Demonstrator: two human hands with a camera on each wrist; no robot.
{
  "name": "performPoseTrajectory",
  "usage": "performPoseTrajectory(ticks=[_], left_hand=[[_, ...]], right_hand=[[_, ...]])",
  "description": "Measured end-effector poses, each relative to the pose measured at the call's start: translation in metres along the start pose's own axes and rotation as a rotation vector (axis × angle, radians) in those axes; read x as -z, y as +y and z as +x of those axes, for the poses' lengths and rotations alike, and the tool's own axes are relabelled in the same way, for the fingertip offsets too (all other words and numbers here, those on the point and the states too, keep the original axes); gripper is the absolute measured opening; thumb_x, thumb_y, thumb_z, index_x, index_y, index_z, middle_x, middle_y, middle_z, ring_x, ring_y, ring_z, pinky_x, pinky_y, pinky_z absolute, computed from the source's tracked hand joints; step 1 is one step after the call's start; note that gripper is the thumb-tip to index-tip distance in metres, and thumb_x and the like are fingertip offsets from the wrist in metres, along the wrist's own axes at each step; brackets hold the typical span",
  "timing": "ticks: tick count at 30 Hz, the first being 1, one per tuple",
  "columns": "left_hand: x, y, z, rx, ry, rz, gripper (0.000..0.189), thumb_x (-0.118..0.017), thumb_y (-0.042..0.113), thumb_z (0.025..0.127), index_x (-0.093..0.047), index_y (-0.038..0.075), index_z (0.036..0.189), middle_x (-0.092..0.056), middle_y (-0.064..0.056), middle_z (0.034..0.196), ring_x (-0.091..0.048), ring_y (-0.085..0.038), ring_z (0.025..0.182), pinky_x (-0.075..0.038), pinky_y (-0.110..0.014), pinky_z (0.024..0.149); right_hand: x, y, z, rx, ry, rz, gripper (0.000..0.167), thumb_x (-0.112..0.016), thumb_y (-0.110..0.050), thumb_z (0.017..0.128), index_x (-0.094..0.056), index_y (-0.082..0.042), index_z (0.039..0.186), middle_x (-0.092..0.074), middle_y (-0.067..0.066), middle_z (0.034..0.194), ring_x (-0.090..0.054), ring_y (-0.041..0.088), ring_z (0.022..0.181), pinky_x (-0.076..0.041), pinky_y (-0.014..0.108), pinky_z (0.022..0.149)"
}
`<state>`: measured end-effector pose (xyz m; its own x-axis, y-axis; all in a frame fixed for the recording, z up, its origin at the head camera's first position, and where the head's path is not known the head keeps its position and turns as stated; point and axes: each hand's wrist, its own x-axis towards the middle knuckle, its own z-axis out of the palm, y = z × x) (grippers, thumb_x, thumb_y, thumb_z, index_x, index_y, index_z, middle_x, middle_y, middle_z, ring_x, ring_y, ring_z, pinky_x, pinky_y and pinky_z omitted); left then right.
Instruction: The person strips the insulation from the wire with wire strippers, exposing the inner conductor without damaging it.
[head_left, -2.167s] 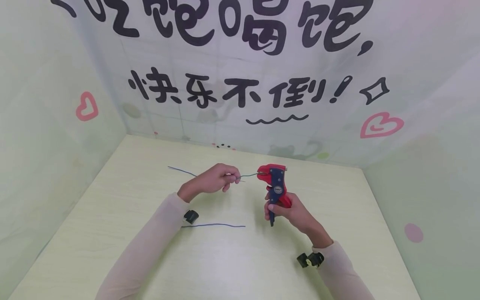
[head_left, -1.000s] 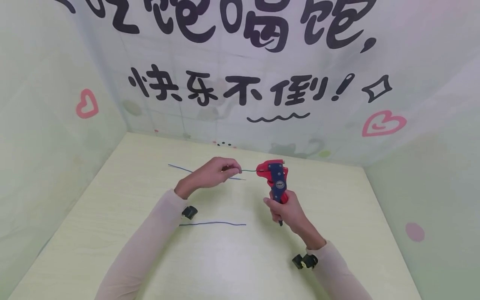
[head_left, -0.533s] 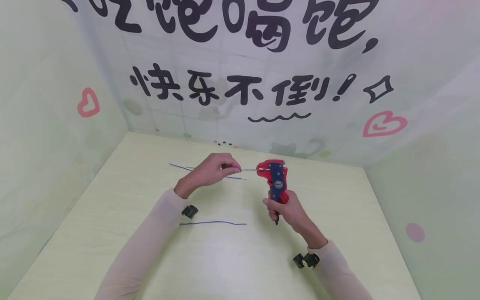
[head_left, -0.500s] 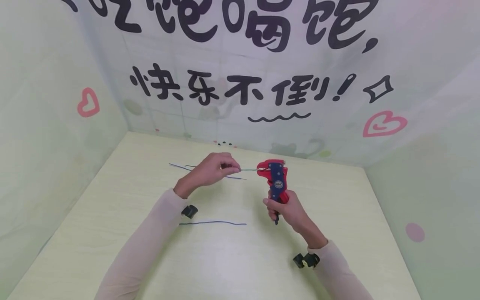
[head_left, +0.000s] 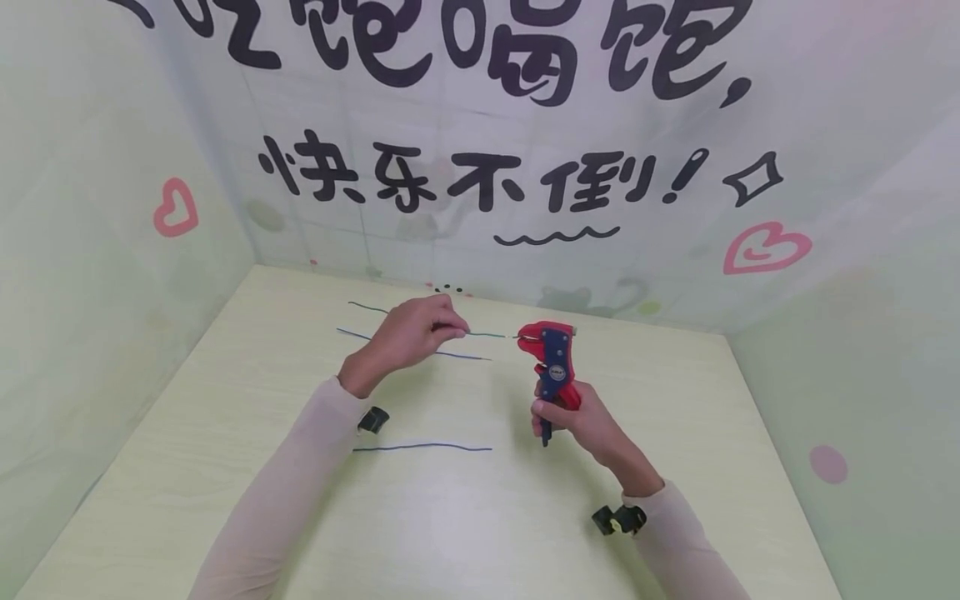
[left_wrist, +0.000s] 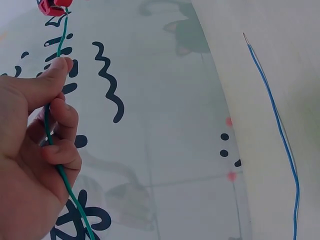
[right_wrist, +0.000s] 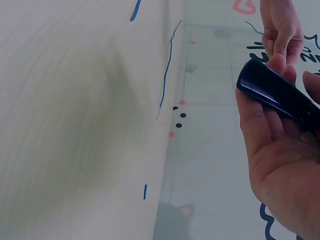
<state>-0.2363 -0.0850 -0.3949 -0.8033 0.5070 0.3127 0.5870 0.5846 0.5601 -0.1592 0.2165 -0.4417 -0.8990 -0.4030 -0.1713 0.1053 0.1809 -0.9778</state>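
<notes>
In the head view my left hand (head_left: 416,333) pinches a green wire (head_left: 486,335) between thumb and fingers. The wire's tail also runs across the palm in the left wrist view, below the pinching thumb (left_wrist: 52,80). My right hand (head_left: 581,417) grips the handles of a red and dark blue wire stripper (head_left: 553,358), its jaws pointing left. A pale bare tip shows on the wire right at the stripper's mouth. Beneath my left hand a blue wire (head_left: 459,356) with a bare end lies on the table, partly hidden by the hand.
Nearer the front another blue wire (head_left: 427,447) lies on the pale table (head_left: 450,533), its left end behind the left sleeve (head_left: 292,492). A short blue piece (right_wrist: 145,192) is on the table in the right wrist view. A printed fabric wall (head_left: 420,250) stands behind.
My left hand has drawn the green wire leftward, and a pale bare tip now shows by the stripper's mouth. The stripper has tilted slightly; the blue wires on the table stay put.
</notes>
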Motion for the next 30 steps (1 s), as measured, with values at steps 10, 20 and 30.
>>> performPoseTrajectory(ticks=[10, 20, 30], left_hand=[[0.0005, -0.0013, -0.0018, -0.064, 0.054, 0.057, 0.011, -0.074, 0.015, 0.090, -0.080, 0.013, 0.099, -0.059, 0.006, 0.081, -0.054, -0.008, 0.068, -0.040, -0.024, 0.058], [-0.0017, -0.0038, -0.0034, -0.075, 0.050, 0.002, 0.010, -0.074, 0.014, 0.090, -0.080, 0.012, 0.098, -0.059, 0.006, 0.081, -0.054, -0.009, 0.069, -0.042, -0.025, 0.060], [-0.0086, 0.0008, -0.0023, 0.060, -0.022, -0.093, 0.020, -0.075, 0.022, 0.089, -0.069, 0.013, 0.106, -0.057, 0.003, 0.079, -0.053, -0.015, 0.073, -0.045, -0.030, 0.067]], right_hand=[[0.0024, 0.0015, 0.0000, -0.012, 0.007, -0.005, 0.033, -0.064, -0.019, 0.098, -0.048, 0.006, 0.113, -0.066, 0.011, 0.083, -0.068, 0.023, 0.072, -0.058, 0.039, 0.077], [0.0003, 0.0040, 0.0009, -0.019, 0.089, 0.064, 0.029, -0.067, -0.025, 0.096, -0.047, -0.005, 0.092, -0.048, 0.000, 0.059, -0.048, 0.016, 0.048, -0.044, 0.027, 0.049], [0.0010, 0.0049, 0.0016, -0.019, 0.126, 0.068, 0.028, -0.066, -0.026, 0.096, -0.047, -0.007, 0.090, -0.045, -0.001, 0.057, -0.044, 0.014, 0.047, -0.039, 0.025, 0.047]])
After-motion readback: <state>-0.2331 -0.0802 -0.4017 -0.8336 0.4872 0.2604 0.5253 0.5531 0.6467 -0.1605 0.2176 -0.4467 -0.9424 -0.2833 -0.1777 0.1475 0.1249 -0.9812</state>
